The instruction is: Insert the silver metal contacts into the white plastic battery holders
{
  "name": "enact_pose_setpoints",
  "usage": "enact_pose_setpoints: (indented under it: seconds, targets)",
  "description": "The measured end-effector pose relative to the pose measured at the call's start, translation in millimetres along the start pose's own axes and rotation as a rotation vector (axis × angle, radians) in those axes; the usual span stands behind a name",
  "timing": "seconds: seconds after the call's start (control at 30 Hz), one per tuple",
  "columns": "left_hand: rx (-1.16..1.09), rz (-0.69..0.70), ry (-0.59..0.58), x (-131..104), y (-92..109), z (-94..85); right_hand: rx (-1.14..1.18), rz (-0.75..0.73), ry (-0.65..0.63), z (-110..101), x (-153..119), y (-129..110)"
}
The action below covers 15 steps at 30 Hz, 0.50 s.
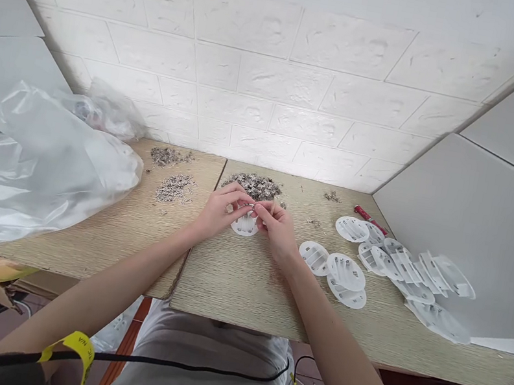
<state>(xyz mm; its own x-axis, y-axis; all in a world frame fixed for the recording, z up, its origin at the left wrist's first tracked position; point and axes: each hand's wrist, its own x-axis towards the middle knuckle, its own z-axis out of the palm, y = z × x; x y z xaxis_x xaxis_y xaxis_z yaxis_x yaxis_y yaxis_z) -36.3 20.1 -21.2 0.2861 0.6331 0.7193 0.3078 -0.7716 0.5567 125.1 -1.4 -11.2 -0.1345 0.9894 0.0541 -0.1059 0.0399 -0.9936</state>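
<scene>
My left hand (224, 210) and my right hand (275, 223) meet fingertip to fingertip over the middle of the table. Between them is a small metal piece (253, 205), pinched by the fingers of both hands; its exact shape is too small to make out. Just beneath lies a round white plastic disc (245, 225) with slots and metal bits in it, partly covered by my fingers. Right behind my hands is a heap of small metal clips (258, 186).
Two smaller piles of metal parts (175, 188) lie at the left. Several white discs (346, 272) are spread and stacked at the right, near a red tube-like object (369, 219). A big clear plastic bag (45, 163) covers the left side. A black cable (188, 367) crosses before my body.
</scene>
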Motion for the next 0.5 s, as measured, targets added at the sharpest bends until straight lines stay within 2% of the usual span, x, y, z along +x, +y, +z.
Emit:
enact_pose_setpoints:
  seconds: [0.13,0.27,0.33,0.4,0.5]
  targets:
    - [0.107,-0.051,-0.068,1.4,0.5,-3.6,-0.077,0.006,0.017,-4.6,2.4,1.2]
    - [0.279,-0.148,-0.304,1.4,-3.0,-12.6,-0.339,-0.124,0.154,-11.6,3.9,2.6]
    - [0.332,-0.16,-0.426,-0.1,-6.8,-16.0,-0.475,-0.149,0.182,-14.4,4.6,3.4]
    - [0.351,-0.155,-0.497,-2.0,-10.3,-17.3,-0.589,-0.155,0.173,-16.3,5.6,4.9]
    - [0.308,-0.162,-0.525,-3.5,-12.2,-16.3,-0.678,-0.164,0.117,-17.4,7.2,7.6]
